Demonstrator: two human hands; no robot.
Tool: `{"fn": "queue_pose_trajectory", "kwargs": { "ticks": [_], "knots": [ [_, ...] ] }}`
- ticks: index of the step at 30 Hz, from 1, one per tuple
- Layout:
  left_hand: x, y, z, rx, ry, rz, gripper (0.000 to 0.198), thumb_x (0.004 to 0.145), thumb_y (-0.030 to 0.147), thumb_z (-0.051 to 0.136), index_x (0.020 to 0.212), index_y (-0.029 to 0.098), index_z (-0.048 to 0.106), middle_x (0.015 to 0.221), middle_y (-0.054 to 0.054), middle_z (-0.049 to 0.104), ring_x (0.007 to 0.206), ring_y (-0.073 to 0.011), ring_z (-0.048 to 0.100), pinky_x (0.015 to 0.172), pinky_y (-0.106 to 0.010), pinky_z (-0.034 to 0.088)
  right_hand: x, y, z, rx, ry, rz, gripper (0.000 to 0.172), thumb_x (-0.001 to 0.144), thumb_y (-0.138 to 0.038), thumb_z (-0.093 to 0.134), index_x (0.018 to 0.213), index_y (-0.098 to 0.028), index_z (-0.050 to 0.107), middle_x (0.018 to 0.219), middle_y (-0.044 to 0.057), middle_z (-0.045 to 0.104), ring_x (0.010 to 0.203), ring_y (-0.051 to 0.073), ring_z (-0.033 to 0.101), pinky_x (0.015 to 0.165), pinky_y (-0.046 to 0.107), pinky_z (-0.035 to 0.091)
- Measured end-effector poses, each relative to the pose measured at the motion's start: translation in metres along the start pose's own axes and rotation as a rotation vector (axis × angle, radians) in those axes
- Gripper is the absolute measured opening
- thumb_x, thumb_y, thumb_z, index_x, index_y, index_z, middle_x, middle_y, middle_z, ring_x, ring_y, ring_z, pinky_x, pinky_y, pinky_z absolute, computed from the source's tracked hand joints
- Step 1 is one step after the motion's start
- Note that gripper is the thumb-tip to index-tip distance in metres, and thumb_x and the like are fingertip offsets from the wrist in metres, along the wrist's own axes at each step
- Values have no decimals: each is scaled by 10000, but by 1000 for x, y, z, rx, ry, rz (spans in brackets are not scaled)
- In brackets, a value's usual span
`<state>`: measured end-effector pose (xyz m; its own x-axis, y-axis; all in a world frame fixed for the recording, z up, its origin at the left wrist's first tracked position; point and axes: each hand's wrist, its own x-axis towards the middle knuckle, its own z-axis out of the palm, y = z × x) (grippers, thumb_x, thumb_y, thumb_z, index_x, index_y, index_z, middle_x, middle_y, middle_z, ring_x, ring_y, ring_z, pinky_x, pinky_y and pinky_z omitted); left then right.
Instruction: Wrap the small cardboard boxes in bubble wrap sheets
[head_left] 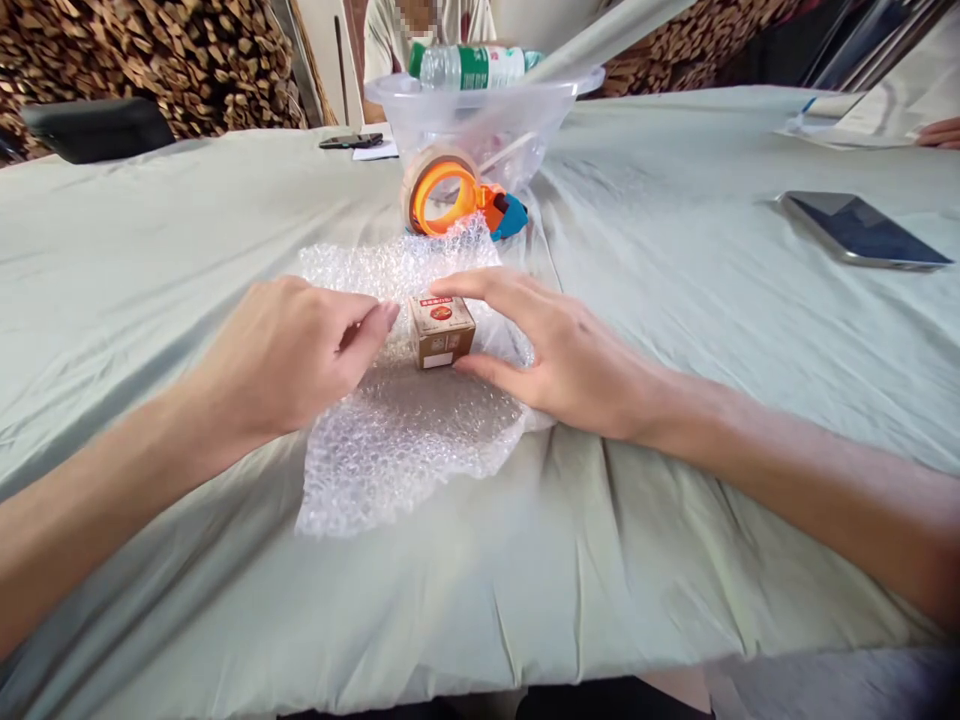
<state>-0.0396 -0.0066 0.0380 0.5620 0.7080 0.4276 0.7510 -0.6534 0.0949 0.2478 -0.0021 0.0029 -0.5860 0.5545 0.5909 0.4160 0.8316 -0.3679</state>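
A small brown cardboard box (444,345) with a red emblem on its top sits on a sheet of bubble wrap (405,450). My right hand (551,345) grips the box from the right, with a finger at its far top edge and the thumb low at its near corner. Just left of the box is my left hand (300,345), over the left part of the wrap. Its fingers are curled in and the thumb is pressed toward them; whatever they may hold is hidden.
Beyond the wrap stands an orange and blue tape dispenser (446,200) with a tape roll, before a clear plastic tub (480,120) carrying a green-labelled bottle (472,67). Phones lie at right (862,230) and back (351,141). A black case (97,130) is far left. Other people sit around.
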Motion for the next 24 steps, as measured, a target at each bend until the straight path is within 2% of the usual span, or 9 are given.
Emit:
{"fn": "queue_pose_trajectory", "kwargs": {
  "ticks": [1, 3, 5, 7, 12, 15, 18, 20, 24],
  "knots": [
    [1, -2, 1, 85, -6, -45, 585, 1152, 503, 483, 645, 263, 649, 510, -15, 542, 471, -209, 522, 645, -399, 482, 1, 0, 0, -6, 17, 5, 551, 1029, -139, 701, 1562, -277, 676, 1628, 100, 731, 1531, 334, 690, 1348, 588, 546],
    [2, -3, 5, 223, -54, -95, 489, 1095, 500, 502, 720, 267, 709, 554, -22, 564, 526, -243, 586, 710, -431, 528, 1, 0, 1, -9, 47, 15, 534, 1029, -133, 688, 1549, -253, 681, 1596, 122, 739, 1514, 330, 698, 1331, 576, 568],
    [3, -4, 10, 220, -95, -57, 376, 1057, 482, 516, 905, 267, 784, 726, -57, 695, 698, -312, 718, 804, -483, 586, 1, 2, 2, -5, 64, 35, 536, 1027, -150, 695, 1552, -255, 676, 1593, 127, 735, 1517, 334, 694, 1327, 586, 575],
    [4, -5, 15, 168, -112, 11, 333, 1047, 454, 517, 1050, 248, 779, 968, -113, 776, 954, -384, 790, 887, -532, 624, 0, 4, 3, 5, 60, 67, 530, 1038, -186, 698, 1563, -258, 668, 1614, 121, 727, 1516, 344, 697, 1327, 605, 576],
    [4, -7, 18, 67, -176, 40, 518, 1141, 535, 448, 1418, 184, 709, 1400, -198, 754, 1250, -439, 770, 1069, -633, 648, -2, 13, 5, 61, 50, 130, 570, 1031, -232, 699, 1599, -220, 651, 1537, 124, 775, 1351, 330, 795, 1200, 537, 692],
    [1, -8, 21, -4, -142, 63, 679, 1136, 610, 548, 1641, 158, 578, 1756, -211, 584, 1607, -516, 591, 1315, -740, 502, -1, 22, 5, 30, 111, 119, 604, 998, -241, 760, 1591, -310, 664, 1591, 77, 750, 1395, 336, 767, 1194, 526, 703],
    [-1, -10, 25, -69, -137, 84, 693, 1153, 567, 579, 1745, 221, 480, 1895, -102, 447, 1796, -436, 367, 1469, -692, 333, 0, 29, 5, 19, 122, 126, 552, 1014, -250, 750, 1556, -333, 692, 1595, 78, 744, 1400, 344, 760, 1180, 532, 710],
    [-1, -14, 29, -97, -193, 90, 719, 1182, 609, 502, 1765, 191, 465, 1886, -113, 463, 1784, -403, 405, 1474, -649, 351, -1, 32, 5, 13, 94, 133, 582, 1020, -249, 738, 1591, -335, 668, 1634, 82, 718, 1431, 354, 750, 1248, 565, 665],
    [1, -20, 34, -137, -263, 55, 946, 1139, 870, 367, 1775, 177, 472, 1879, -158, 461, 1754, -415, 458, 1468, -640, 364, -3, 33, 5, 18, 22, 132, 760, 976, -256, 795, 1688, -391, 566, 1776, 33, 609, 1598, 369, 638, 1408, 608, 508]
  ]
}}
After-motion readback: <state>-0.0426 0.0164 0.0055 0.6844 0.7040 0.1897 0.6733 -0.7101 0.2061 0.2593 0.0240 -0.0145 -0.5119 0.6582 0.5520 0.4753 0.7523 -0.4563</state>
